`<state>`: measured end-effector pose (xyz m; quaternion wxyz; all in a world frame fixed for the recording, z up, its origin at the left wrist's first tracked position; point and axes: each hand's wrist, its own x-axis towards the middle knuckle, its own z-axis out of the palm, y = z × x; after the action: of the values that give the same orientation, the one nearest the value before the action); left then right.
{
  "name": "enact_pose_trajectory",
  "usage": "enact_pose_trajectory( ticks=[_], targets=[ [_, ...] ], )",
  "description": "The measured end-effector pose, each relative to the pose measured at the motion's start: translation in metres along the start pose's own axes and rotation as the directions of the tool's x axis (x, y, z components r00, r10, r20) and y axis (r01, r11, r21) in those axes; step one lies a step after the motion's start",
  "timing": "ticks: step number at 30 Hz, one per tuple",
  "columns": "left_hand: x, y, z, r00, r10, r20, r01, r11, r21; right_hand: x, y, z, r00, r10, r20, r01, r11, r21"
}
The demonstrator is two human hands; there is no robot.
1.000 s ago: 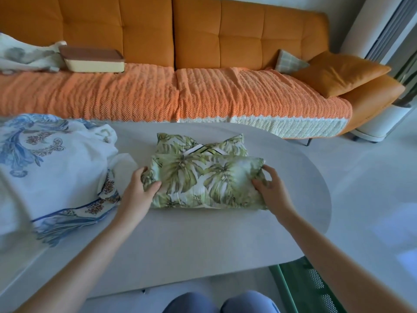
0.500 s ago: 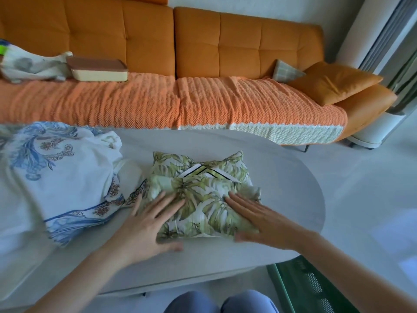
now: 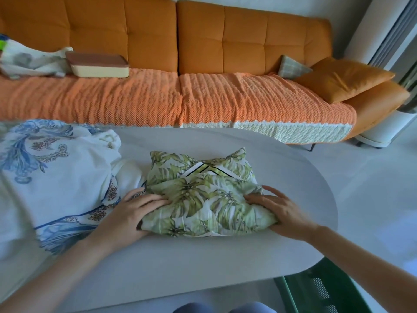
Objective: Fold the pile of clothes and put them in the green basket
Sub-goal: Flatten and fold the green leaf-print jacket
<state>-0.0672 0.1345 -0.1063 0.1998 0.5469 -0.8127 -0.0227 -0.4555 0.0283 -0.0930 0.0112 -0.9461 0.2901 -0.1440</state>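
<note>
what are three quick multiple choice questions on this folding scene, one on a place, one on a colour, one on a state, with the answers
1. Where is the green basket?
A. below the near right edge of the table
B. on the table top
C. at the table's far left

2. What is printed on the folded garment?
A. red stripes
B. green leaves
C. black dots

3. How are the hands on the folded garment?
A. the left hand and right hand each grip one side
B. only the left hand touches it
C. neither touches it

Answers:
1 A, its green perforated wall shows under the table's rim at lower right.
2 B, large green leaves cover a white ground.
3 A, fingers curl over each end of the bundle.
</note>
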Motion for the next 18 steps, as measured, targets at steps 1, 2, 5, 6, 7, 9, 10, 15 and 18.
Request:
enact_pose_trajectory(
  ticks=[1, 2, 5, 6, 7, 9, 10, 15, 18],
  targets=[
    [0.002, -0.003, 0.004, 0.996, -0.022, -0.091, 0.019, 0.999, -0.025, 0.002, 0.000, 0.004, 0.996, 0.038, -0.076, -0.036, 0.999, 0.033],
    [0.004, 0.001, 0.005, 0.986, -0.088, -0.141, 0.079, 0.994, -0.073, 0.005, -0.002, 0.003, 0.982, 0.127, -0.143, -0.111, 0.988, 0.110],
    [0.019, 0.021, -0.014, 0.882, -0.403, -0.244, 0.293, 0.875, -0.385, 0.022, -0.019, -0.024, 0.860, 0.496, -0.124, -0.325, 0.717, 0.616],
    [0.025, 0.025, -0.019, 0.830, -0.474, -0.293, 0.308, 0.828, -0.468, 0.030, -0.022, -0.032, 0.831, 0.548, -0.100, -0.310, 0.605, 0.733],
    [0.033, 0.029, -0.025, 0.789, -0.545, -0.284, 0.350, 0.778, -0.522, 0.039, -0.021, -0.036, 0.792, 0.607, -0.068, -0.319, 0.506, 0.802],
    [0.048, 0.033, -0.028, 0.725, -0.659, -0.201, 0.463, 0.683, -0.565, 0.058, -0.018, -0.035, 0.665, 0.745, 0.053, -0.454, 0.347, 0.820],
    [0.054, 0.032, -0.025, 0.692, -0.710, -0.127, 0.543, 0.629, -0.556, 0.064, -0.016, -0.028, 0.587, 0.801, 0.120, -0.541, 0.277, 0.794],
    [0.061, 0.024, -0.014, 0.538, -0.800, 0.265, 0.692, 0.240, -0.681, 0.077, -0.017, -0.007, 0.363, 0.858, 0.363, -0.688, -0.016, 0.726],
    [0.049, 0.031, -0.013, 0.605, -0.774, 0.187, 0.675, 0.374, -0.636, 0.065, -0.030, 0.005, 0.511, 0.823, 0.248, -0.640, 0.171, 0.749]
  ],
)
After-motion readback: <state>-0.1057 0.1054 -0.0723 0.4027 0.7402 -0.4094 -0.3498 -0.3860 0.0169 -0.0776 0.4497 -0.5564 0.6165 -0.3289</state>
